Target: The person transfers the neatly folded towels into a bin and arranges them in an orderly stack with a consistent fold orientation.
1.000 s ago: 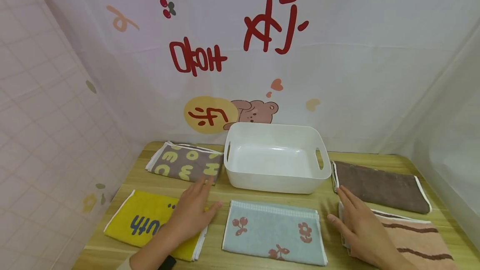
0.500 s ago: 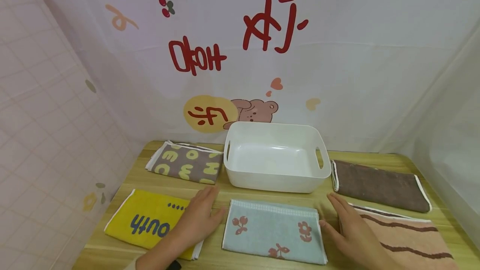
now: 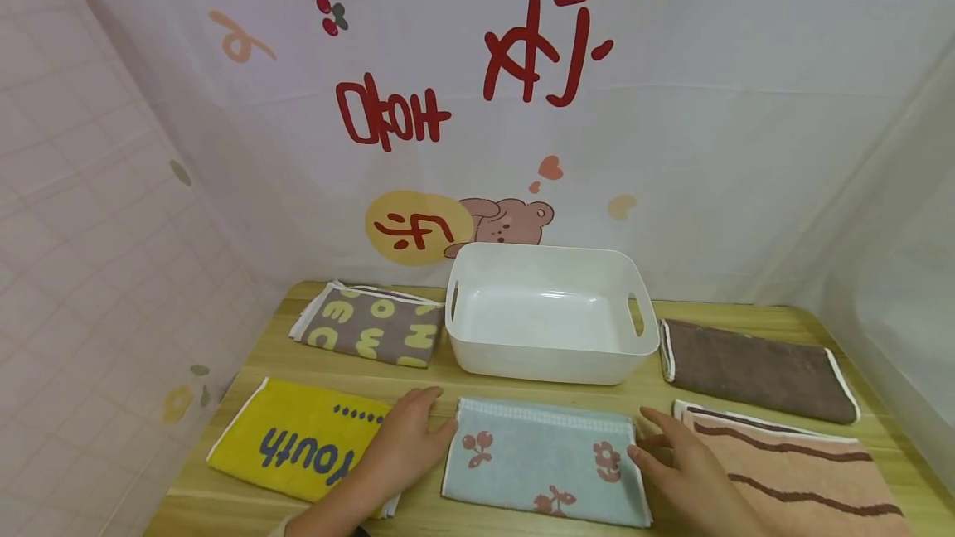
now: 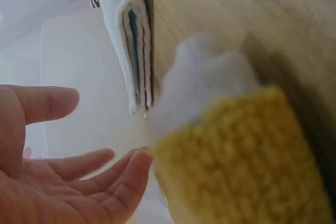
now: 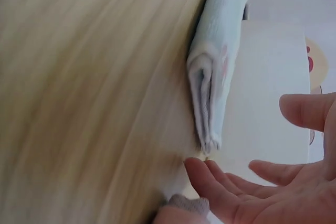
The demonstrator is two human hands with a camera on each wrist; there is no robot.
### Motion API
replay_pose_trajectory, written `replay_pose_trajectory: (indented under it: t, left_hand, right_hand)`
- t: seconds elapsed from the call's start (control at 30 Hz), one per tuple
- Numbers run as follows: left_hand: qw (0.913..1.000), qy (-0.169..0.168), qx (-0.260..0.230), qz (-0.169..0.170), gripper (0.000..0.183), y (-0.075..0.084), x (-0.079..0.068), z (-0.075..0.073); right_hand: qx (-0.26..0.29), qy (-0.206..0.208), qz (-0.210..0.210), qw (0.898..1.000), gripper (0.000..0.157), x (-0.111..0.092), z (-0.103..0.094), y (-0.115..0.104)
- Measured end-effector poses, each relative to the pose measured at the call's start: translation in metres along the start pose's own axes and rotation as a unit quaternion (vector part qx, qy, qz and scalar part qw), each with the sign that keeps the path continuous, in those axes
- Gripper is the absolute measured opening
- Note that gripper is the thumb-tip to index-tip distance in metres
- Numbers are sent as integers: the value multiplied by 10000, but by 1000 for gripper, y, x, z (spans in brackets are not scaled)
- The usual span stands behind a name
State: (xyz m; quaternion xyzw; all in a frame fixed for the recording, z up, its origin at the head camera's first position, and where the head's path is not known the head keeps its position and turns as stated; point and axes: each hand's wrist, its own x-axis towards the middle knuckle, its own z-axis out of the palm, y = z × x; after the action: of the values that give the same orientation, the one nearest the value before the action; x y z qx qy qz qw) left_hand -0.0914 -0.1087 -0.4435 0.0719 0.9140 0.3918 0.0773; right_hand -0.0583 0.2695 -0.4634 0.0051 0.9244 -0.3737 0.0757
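Left hand and right hand are flanking the blue towel, fingers parted; the yellow towel is showing "Youth".

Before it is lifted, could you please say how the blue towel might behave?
The blue towel would probably sag, since it looks like soft cloth. Its folded layers, open at the end, may fan apart. Lying flat, it seems unlikely to roll.
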Motion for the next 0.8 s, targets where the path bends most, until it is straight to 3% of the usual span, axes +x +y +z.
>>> replay_pose_trajectory:
  t: [0.23,0.43,0.57,0.7,0.8]
  left_hand:
    - [9990,-230,-265,-287,44,0,3,4]
    - [9926,-650,-779,-667,53,-2,3,6]
    - [9887,-709,-1034,-826,51,-4,4,6]
    - [9769,-826,-1689,-1019,53,-5,4,8]
    - [9542,-1075,-2554,-1129,50,-5,4,11]
  right_hand:
    - [715,-227,664,9950,65,2,1,-4]
    - [1772,-221,934,9795,59,1,5,-8]
    - [2018,-187,1148,9725,59,2,6,-11]
    - [2242,-183,1362,9648,60,3,8,-12]
    - [2515,-233,1566,9548,60,4,10,-12]
